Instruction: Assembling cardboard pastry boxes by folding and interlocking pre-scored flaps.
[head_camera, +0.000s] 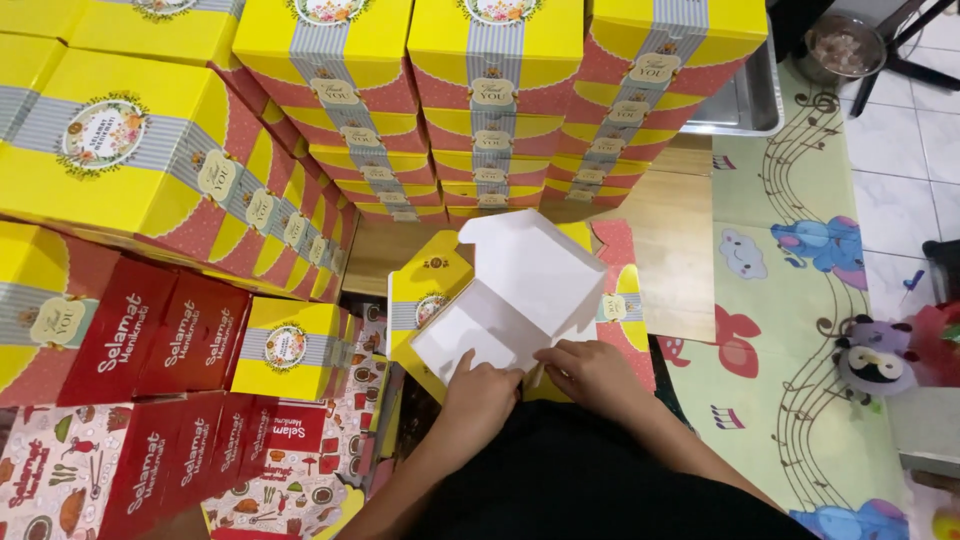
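Note:
A half-folded cardboard box (520, 290), white inside and yellow and red outside, lies on the low wooden table (680, 240) in front of me. My left hand (480, 395) presses on its near white edge, fingers curled on the card. My right hand (590, 370) grips the near right corner flap of the same box. Both hands touch the box close together.
Tall stacks of finished yellow boxes (490, 100) rise behind and to the left (150, 160). Flat red cartons (170, 340) and printed sheets (290, 470) lie at the lower left. A patterned play mat (790, 300), a plush toy (875, 360) and a metal tray (745, 100) are on the right.

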